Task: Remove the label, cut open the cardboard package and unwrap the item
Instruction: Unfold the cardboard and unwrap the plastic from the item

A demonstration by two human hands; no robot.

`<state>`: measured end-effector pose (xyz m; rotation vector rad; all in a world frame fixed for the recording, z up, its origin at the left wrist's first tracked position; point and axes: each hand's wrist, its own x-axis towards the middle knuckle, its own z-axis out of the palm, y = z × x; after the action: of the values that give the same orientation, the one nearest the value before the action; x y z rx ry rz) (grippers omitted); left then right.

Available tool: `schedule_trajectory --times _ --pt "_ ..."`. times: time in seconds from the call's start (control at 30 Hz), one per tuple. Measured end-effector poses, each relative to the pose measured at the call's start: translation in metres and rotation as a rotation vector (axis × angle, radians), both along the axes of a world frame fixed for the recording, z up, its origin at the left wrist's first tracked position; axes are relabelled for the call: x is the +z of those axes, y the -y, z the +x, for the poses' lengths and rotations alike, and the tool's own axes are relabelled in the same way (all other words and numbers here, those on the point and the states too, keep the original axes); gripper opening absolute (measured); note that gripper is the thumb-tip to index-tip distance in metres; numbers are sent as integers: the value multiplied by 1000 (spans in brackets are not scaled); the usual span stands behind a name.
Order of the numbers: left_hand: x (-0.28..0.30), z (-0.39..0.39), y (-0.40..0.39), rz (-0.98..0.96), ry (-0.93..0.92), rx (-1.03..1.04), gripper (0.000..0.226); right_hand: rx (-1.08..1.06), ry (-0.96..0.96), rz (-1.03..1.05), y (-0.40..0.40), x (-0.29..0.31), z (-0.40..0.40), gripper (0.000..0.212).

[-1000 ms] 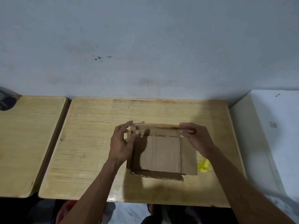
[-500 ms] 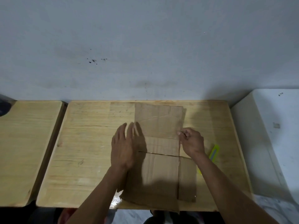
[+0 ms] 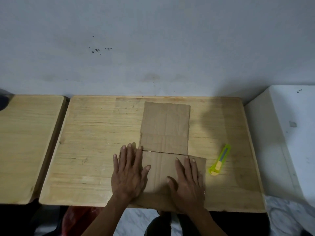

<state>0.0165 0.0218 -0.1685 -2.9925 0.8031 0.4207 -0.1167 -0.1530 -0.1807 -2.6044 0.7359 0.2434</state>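
We are pressing the brown cardboard package (image 3: 164,130), upright a second ago, flat mid-table. Our left hand (image 3: 129,174) and right hand (image 3: 187,181) are lying open-palmed on its near panel, gripping nothing. The yellow-green utility knife (image 3: 219,160) is lying right of it; no wrapped item showing.

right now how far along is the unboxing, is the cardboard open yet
Done: the cardboard lies opened flat on the table; the cutter is set aside. In hand: left hand and right hand press it flat. Left: no label or wrapped item is visible.
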Motion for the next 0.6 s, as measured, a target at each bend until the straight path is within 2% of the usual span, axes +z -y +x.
schedule_trajectory --times 0.13,0.23,0.4,0.6 --pt "-8 -13 -3 -64 -132 173 76 89 2 35 11 -2 10 74" --pt "-11 -12 -1 -88 -175 213 77 92 -4 11 15 0 8 74" --pt "-8 -17 -3 -160 -200 324 79 -147 79 -35 11 4 -25 66" --pt "-9 -20 -5 -270 -157 327 80 -287 379 120 4 1 -23 58"
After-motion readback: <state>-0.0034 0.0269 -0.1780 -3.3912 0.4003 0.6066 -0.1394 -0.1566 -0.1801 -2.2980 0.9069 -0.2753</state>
